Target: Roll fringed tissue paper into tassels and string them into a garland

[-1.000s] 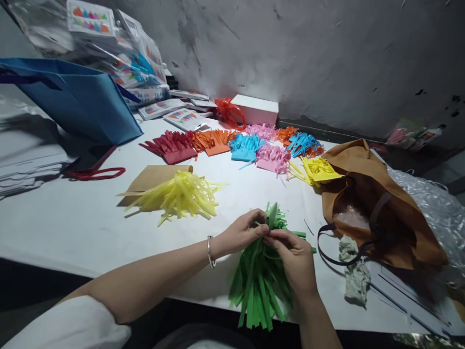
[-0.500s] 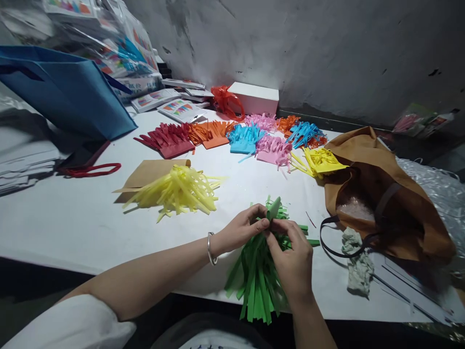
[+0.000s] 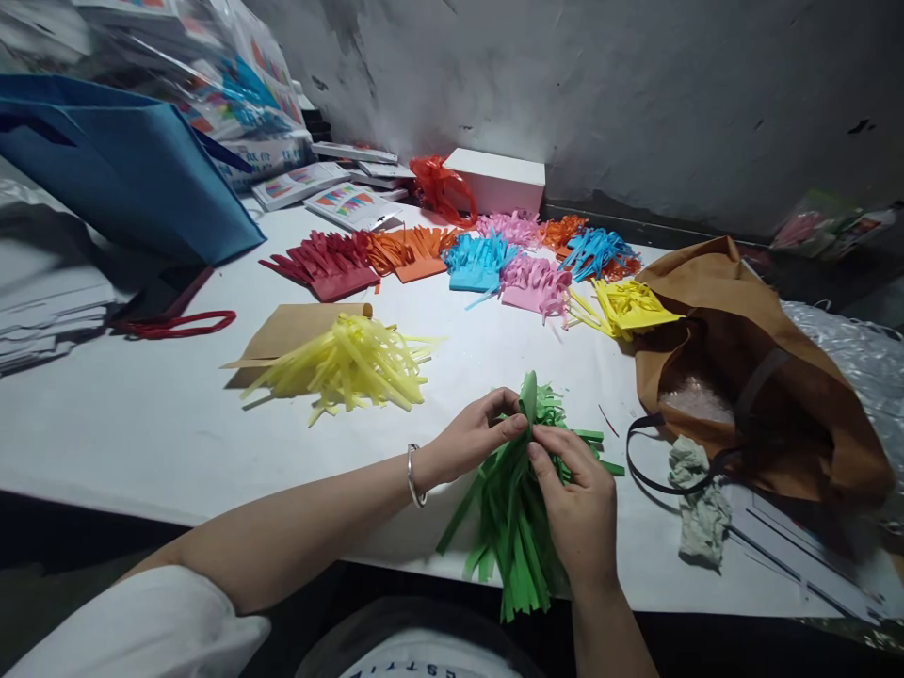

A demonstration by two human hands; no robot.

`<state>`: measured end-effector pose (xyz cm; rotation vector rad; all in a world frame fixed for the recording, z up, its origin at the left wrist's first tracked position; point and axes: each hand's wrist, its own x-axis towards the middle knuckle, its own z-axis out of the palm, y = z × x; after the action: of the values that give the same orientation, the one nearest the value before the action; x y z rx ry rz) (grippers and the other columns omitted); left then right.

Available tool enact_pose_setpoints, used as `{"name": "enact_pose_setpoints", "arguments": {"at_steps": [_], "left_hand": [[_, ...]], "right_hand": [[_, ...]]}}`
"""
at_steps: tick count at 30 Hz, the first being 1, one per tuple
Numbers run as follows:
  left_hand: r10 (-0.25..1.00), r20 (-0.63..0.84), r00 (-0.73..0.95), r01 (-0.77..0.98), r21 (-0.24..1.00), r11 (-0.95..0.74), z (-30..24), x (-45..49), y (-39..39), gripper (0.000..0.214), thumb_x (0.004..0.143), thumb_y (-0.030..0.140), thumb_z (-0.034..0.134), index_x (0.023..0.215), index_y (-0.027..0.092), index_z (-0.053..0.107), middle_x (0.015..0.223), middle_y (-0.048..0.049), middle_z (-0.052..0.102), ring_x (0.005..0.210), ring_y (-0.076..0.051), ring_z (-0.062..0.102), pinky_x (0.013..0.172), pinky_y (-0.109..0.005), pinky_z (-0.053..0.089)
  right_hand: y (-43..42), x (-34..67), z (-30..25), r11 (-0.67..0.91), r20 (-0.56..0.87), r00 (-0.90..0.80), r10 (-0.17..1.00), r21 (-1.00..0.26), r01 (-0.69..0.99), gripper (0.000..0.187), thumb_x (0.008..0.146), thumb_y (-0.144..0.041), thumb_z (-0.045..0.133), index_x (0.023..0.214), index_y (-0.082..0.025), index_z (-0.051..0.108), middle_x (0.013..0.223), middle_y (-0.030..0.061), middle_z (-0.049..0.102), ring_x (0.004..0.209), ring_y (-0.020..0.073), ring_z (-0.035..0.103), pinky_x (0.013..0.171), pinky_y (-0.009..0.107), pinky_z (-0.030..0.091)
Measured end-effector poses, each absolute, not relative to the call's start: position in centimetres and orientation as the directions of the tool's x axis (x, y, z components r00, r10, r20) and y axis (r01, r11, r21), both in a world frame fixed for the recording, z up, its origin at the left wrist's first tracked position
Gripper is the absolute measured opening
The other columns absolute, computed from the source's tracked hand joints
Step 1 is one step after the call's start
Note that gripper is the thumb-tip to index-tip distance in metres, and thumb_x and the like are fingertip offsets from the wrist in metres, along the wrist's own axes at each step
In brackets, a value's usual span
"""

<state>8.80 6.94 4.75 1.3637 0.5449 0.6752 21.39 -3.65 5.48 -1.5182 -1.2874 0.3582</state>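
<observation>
My left hand, a silver bangle on its wrist, pinches the folded top of a green tissue-paper tassel. Thumb and fingers of my right hand close on the same tassel just below and to the right. Its cut strips hang down past the table's front edge. More green fringed paper lies behind my fingers. Left of the hands, a pale yellow fringed bundle rests partly on a sheet of brown paper.
Folded fringes in red, orange, blue and pink line the back. A brown bag and crumpled paper lie right. A blue bag stands left; a white box sits by the wall.
The folded green tip between my fingers has turned more upright. My right hand has shifted slightly right along with the view; both hands keep hold of the tassel.
</observation>
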Motion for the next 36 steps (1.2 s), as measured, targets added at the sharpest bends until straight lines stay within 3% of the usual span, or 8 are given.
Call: {"name": "enact_pose_setpoints", "arguments": {"at_steps": [4, 10, 24, 30, 36], "left_hand": [[0.708, 0.041, 0.706, -0.091, 0.995, 0.034, 4.8, 8.8, 6.9, 0.054, 0.079, 0.068, 0.065, 0.094, 0.017, 0.053, 0.086, -0.0006, 0.049, 0.08, -0.016, 0.045, 0.073, -0.028, 0.04], [0.712, 0.042, 0.7, -0.046, 0.999, -0.015, 4.9, 8.7, 6.9, 0.053, 0.081, 0.068, 0.062, 0.095, 0.018, 0.053, 0.086, -0.0005, 0.049, 0.078, -0.016, 0.045, 0.073, -0.028, 0.04], [0.718, 0.073, 0.692, -0.052, 0.997, -0.051, 5.1, 8.6, 6.8, 0.05, 0.083, 0.066, 0.061, 0.094, 0.017, 0.054, 0.086, -0.001, 0.051, 0.079, -0.016, 0.046, 0.073, -0.028, 0.039], [0.721, 0.059, 0.691, -0.064, 0.998, -0.02, 5.0, 8.7, 6.8, 0.051, 0.082, 0.066, 0.063, 0.093, 0.017, 0.055, 0.086, -0.0014, 0.051, 0.081, -0.017, 0.046, 0.075, -0.028, 0.04], [0.716, 0.068, 0.694, -0.06, 0.998, -0.036, 5.0, 8.6, 6.9, 0.051, 0.083, 0.066, 0.062, 0.093, 0.016, 0.055, 0.087, -0.0017, 0.05, 0.082, -0.017, 0.046, 0.075, -0.028, 0.039]], "right_hand": [[-3.9, 21.4, 5.5, 0.111, 0.374, 0.424, 0.825, -0.843, 0.527, 0.017, 0.093, -0.029, 0.058, 0.089, -0.021, 0.073, 0.093, 0.0061, 0.074, 0.088, 0.0202, 0.069, 0.078, 0.033, 0.057], [-3.9, 20.9, 4.9, 0.077, 0.383, 0.506, 0.773, -0.848, 0.524, 0.012, 0.091, -0.03, 0.061, 0.092, -0.021, 0.069, 0.088, 0.0042, 0.074, 0.083, 0.0185, 0.07, 0.078, 0.031, 0.055], [-3.8, 21.2, 5.0, 0.078, 0.124, 0.587, 0.8, -0.991, 0.104, 0.02, 0.083, -0.036, 0.073, 0.091, -0.02, 0.065, 0.086, 0.0028, 0.072, 0.08, 0.016, 0.068, 0.074, 0.027, 0.055], [-3.8, 21.3, 4.7, 0.139, 0.261, 0.524, 0.811, -0.955, 0.261, 0.018, 0.085, -0.033, 0.071, 0.097, -0.02, 0.068, 0.091, 0.0032, 0.07, 0.084, 0.0169, 0.066, 0.076, 0.029, 0.054], [-3.5, 21.6, 5.0, 0.193, 0.359, 0.456, 0.814, -0.908, 0.371, 0.005, 0.09, -0.026, 0.067, 0.089, -0.022, 0.07, 0.086, 0.0, 0.067, 0.084, 0.0152, 0.062, 0.076, 0.028, 0.049]]}}
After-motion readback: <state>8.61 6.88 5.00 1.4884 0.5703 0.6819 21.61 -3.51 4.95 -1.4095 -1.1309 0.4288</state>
